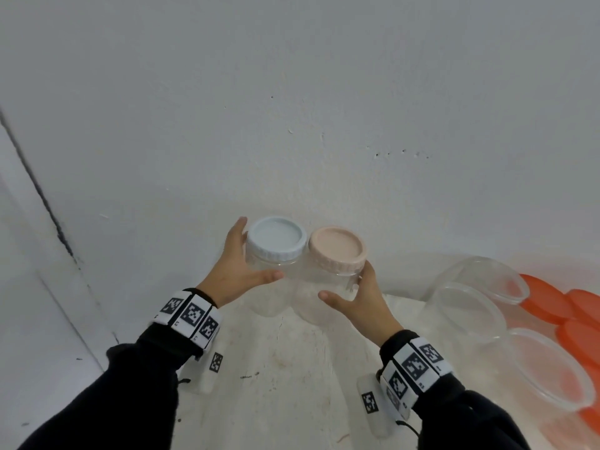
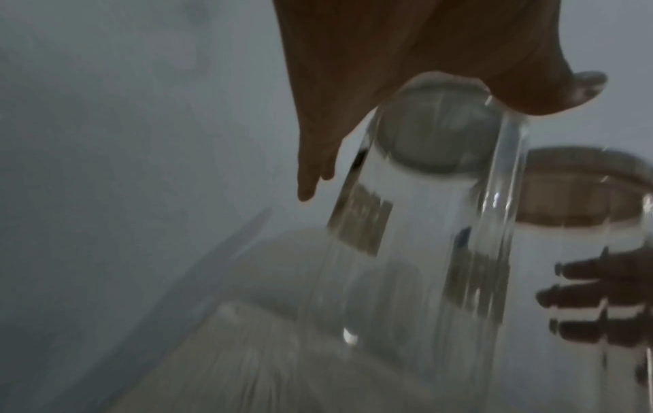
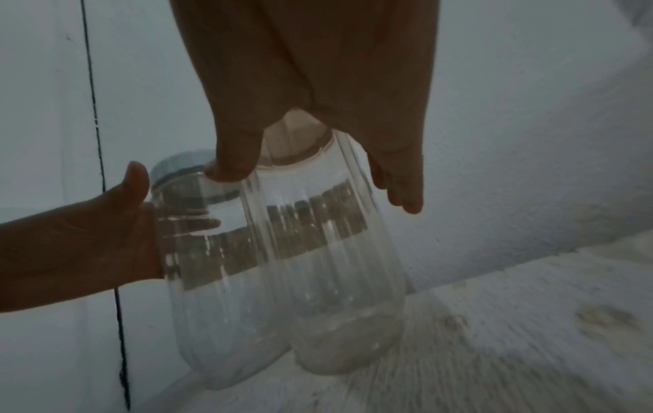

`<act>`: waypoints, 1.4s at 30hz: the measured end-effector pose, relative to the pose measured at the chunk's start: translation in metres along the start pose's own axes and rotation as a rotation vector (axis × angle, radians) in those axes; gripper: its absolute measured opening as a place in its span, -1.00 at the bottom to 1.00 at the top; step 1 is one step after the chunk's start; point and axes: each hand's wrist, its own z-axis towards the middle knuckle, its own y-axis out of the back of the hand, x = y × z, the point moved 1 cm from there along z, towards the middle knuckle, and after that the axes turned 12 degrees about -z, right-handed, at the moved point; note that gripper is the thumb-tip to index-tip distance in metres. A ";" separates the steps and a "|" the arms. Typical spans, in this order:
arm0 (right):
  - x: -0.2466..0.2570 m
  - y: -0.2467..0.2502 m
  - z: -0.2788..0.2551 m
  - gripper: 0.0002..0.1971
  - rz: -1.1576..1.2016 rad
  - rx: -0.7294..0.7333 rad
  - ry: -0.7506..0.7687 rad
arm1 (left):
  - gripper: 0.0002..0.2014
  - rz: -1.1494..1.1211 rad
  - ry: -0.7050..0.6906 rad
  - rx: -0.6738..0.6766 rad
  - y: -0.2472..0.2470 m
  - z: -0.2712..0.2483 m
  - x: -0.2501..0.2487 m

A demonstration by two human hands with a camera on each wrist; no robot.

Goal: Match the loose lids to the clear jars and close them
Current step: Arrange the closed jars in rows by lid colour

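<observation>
clear ribbed plastic jar with pale blue screw lid [image 1: 274, 277]: upright, centre of head view, closed by the pale blue round lid [image 1: 276, 238]. left hand [image 1: 238, 271] at its 9 o'clock, thumb across the front and fingers round the far side, gripping the body under the lid.

clear ribbed plastic jar with pale pink screw lid [image 1: 321, 293]: upright, touching the blue-lidded jar at its 3 o'clock; pale pink round lid [image 1: 337, 247] seated on top. right hand [image 1: 360, 298] at 3 o'clock, thumb in front, fingers curled round the back, holding it.

both jars over a white stained tabletop [image 1: 292, 368] by a white wall [image 1: 292, 92]; contact with the top cannot be told.

clear round lidless tubs [image 1: 467, 306]: at 3 to 4 o'clock.

orange flat round lids [image 1: 548, 300]: beyond the tubs, right edge.
</observation>
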 end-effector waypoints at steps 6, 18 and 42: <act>-0.009 0.031 -0.032 -0.22 -0.365 -0.136 0.118 | -0.13 0.435 -0.477 -0.020 -0.011 -0.013 -0.050; -0.073 0.107 -0.053 -0.29 -1.022 -0.148 -0.188 | -0.31 1.032 -0.449 0.263 -0.069 0.015 -0.054; -0.027 0.057 -0.013 -0.31 -0.891 0.028 0.094 | -0.46 0.907 -0.392 0.259 -0.068 0.014 -0.047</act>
